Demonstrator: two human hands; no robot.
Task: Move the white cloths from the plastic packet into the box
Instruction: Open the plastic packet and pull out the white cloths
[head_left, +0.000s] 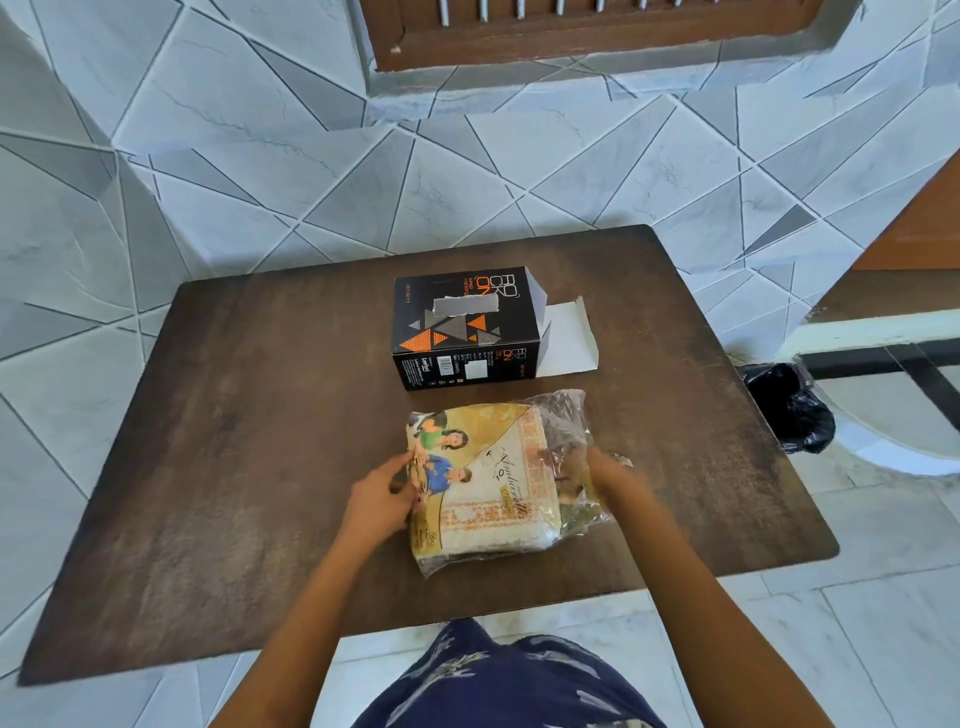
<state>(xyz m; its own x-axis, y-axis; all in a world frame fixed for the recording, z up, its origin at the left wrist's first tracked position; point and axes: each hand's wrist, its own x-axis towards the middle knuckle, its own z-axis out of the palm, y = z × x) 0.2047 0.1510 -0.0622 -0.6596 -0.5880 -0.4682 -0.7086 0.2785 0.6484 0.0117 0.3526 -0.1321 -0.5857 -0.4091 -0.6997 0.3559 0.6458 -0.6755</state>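
With the left hand (379, 499) gripping the packet (488, 483) edge on the table (234, 441) and the right hand (605, 470) pinching its loose mouth, cloths still inside, the slippery plastic could tear or slip, short of the open box (467, 332) nearby.

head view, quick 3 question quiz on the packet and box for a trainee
1. True or false: the box lies on its side on the table with its flap open toward the right.
2. Which hand is at the packet's crumpled clear end? A) left hand B) right hand C) neither
3. Fill in: the packet lies ____ the person than the box.

Key:
1. True.
2. B: the right hand is at the clear end, and the left hand holds the printed side.
3. Nearer to. The cloths are inside the packet, none in the box as far as can be seen.
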